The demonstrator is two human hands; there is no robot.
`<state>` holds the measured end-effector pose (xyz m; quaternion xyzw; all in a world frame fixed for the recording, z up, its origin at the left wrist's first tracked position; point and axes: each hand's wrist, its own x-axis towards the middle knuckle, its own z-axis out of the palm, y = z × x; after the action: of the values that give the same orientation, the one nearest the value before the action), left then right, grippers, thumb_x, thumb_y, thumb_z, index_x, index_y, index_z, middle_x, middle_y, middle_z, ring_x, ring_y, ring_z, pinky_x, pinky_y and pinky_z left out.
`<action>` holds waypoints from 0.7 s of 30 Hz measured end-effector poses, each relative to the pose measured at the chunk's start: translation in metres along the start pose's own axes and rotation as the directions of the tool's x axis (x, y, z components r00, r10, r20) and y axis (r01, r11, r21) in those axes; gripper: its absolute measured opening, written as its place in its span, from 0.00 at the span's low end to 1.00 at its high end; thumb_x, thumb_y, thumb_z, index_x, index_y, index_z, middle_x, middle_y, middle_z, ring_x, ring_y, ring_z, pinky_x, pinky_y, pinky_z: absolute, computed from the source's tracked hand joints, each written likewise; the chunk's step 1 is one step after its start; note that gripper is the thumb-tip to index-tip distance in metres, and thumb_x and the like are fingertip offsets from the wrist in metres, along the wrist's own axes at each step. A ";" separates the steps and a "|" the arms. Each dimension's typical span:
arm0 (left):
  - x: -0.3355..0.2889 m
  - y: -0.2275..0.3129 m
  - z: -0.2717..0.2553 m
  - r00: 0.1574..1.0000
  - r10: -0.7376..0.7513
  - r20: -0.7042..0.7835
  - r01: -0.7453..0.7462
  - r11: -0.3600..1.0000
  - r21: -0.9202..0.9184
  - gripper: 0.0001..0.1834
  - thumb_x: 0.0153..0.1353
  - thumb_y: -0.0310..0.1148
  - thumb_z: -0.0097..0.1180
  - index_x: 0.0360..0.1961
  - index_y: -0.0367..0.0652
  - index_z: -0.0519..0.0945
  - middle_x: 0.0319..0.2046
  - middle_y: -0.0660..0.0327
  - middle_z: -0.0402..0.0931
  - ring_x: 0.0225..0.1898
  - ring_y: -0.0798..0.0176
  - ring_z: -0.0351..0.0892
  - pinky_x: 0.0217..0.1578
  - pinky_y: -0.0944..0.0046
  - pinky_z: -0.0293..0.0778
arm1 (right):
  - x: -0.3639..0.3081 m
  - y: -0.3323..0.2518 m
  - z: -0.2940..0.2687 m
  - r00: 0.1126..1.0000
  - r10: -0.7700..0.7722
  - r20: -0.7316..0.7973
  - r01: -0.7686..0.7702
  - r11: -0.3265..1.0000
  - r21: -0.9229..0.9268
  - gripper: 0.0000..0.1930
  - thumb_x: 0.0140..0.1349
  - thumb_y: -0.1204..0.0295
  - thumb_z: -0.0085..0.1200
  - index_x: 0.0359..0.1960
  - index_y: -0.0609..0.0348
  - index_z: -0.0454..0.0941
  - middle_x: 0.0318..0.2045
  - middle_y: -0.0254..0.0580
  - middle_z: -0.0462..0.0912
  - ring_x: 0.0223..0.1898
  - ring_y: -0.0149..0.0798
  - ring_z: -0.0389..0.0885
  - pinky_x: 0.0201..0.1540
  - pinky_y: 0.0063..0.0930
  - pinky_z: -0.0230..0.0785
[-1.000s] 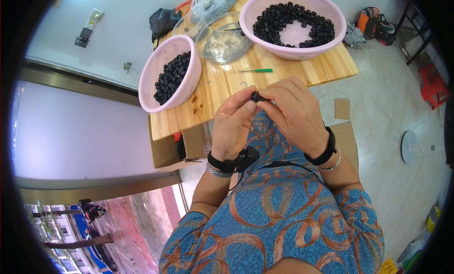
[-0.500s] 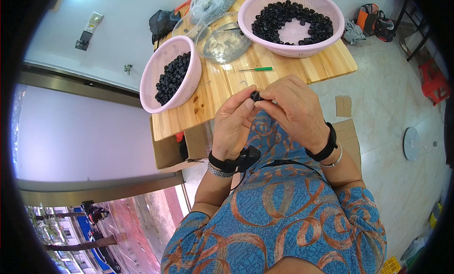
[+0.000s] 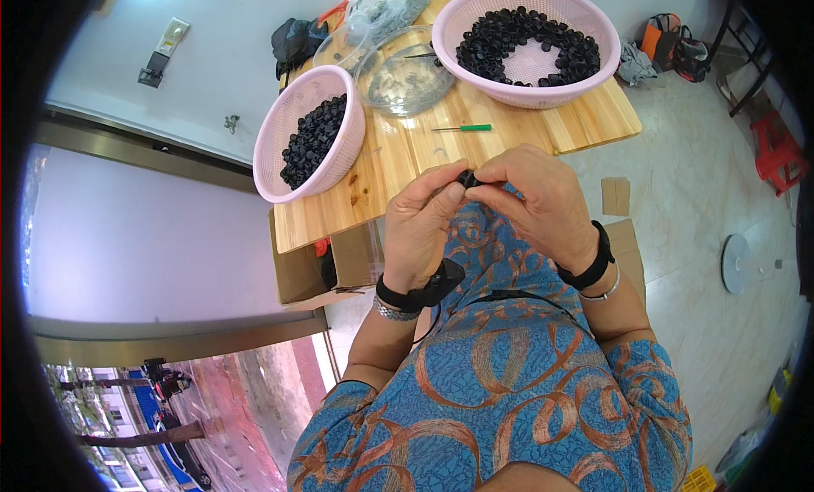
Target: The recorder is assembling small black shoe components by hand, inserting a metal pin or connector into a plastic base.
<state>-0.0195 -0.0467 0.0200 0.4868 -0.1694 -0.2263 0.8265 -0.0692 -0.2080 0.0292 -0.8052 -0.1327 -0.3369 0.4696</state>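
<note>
Above my lap, just off the table's near edge, a small round black plastic cap sits between both hands. My left hand pinches it with thumb and forefinger from the left. From the right, my right hand grips it with thumb and fingertips; part of the cap is covered by the fingers. Beyond the hands, a green-handled screwdriver lies on the wooden table. Similar black pieces fill a pink basket at the left and ring the inside of a larger pink basket at the far right.
Behind the screwdriver stands a clear round tub with small parts, near a plastic bag. A cardboard box is under the table's left end. On the floor at right are a red stool and flat cardboard.
Both hands have shifted slightly right and nearer to me with the cap. My right fingers have changed their hold on it, and the cap looks turned.
</note>
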 end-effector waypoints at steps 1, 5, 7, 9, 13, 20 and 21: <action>0.000 0.000 0.001 1.000 0.012 -0.010 -0.012 1.000 0.016 0.15 0.59 0.22 0.50 0.47 0.32 0.73 0.41 0.55 0.75 0.42 0.65 0.76 0.45 0.68 0.73 | 0.000 0.000 0.000 1.000 -0.011 -0.002 0.011 1.000 -0.013 0.07 0.47 0.73 0.59 0.26 0.60 0.73 0.22 0.42 0.74 0.27 0.45 0.72 0.29 0.34 0.65; 0.001 -0.003 -0.003 0.999 -0.043 -0.016 0.041 0.996 -0.082 0.14 0.60 0.23 0.50 0.48 0.33 0.73 0.41 0.56 0.76 0.41 0.65 0.76 0.44 0.68 0.73 | 0.002 0.004 0.002 0.999 -0.038 0.016 0.038 0.999 -0.033 0.08 0.47 0.72 0.59 0.25 0.60 0.73 0.22 0.41 0.73 0.26 0.44 0.72 0.29 0.34 0.65; 0.001 -0.006 -0.008 0.996 -0.090 -0.024 0.086 0.989 -0.121 0.14 0.60 0.23 0.49 0.48 0.33 0.73 0.41 0.57 0.75 0.41 0.66 0.76 0.44 0.70 0.74 | 0.002 0.006 0.002 0.999 -0.027 0.028 0.027 1.000 -0.011 0.08 0.47 0.72 0.59 0.26 0.61 0.74 0.22 0.41 0.74 0.26 0.44 0.72 0.29 0.34 0.65; 0.001 -0.007 -0.010 0.990 -0.139 -0.029 0.133 0.978 -0.159 0.14 0.61 0.23 0.49 0.48 0.34 0.73 0.41 0.57 0.75 0.40 0.67 0.76 0.43 0.71 0.74 | 0.002 0.007 0.003 0.999 -0.014 0.038 0.014 1.000 0.011 0.08 0.47 0.72 0.59 0.26 0.61 0.74 0.22 0.41 0.74 0.26 0.44 0.72 0.29 0.33 0.65; 0.001 -0.007 -0.010 0.977 -0.215 -0.006 0.202 0.926 -0.319 0.14 0.61 0.24 0.47 0.49 0.35 0.71 0.41 0.58 0.75 0.40 0.69 0.76 0.42 0.74 0.75 | 0.001 0.009 0.009 1.000 -0.026 -0.010 0.026 0.999 0.029 0.08 0.47 0.72 0.59 0.27 0.61 0.75 0.23 0.42 0.75 0.27 0.44 0.73 0.30 0.33 0.65; 0.004 -0.008 -0.007 0.982 -0.181 -0.059 0.148 0.918 -0.368 0.14 0.61 0.24 0.47 0.49 0.35 0.71 0.42 0.57 0.75 0.41 0.68 0.77 0.42 0.74 0.76 | 0.000 0.006 0.012 0.995 -0.076 -0.059 0.074 0.997 -0.022 0.09 0.49 0.74 0.58 0.32 0.61 0.76 0.28 0.42 0.77 0.31 0.45 0.75 0.35 0.33 0.68; 0.004 -0.007 -0.008 0.981 -0.182 -0.059 0.148 0.918 -0.367 0.14 0.61 0.24 0.47 0.49 0.35 0.71 0.42 0.57 0.75 0.41 0.68 0.77 0.42 0.74 0.76 | 0.000 0.005 0.012 0.995 -0.075 -0.059 0.074 0.997 -0.022 0.09 0.49 0.74 0.58 0.32 0.61 0.76 0.28 0.42 0.77 0.31 0.45 0.75 0.35 0.33 0.68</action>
<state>-0.0132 -0.0462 0.0100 0.3492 -0.0449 -0.2998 0.8866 -0.0614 -0.2005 0.0218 -0.7938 -0.1451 -0.3793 0.4527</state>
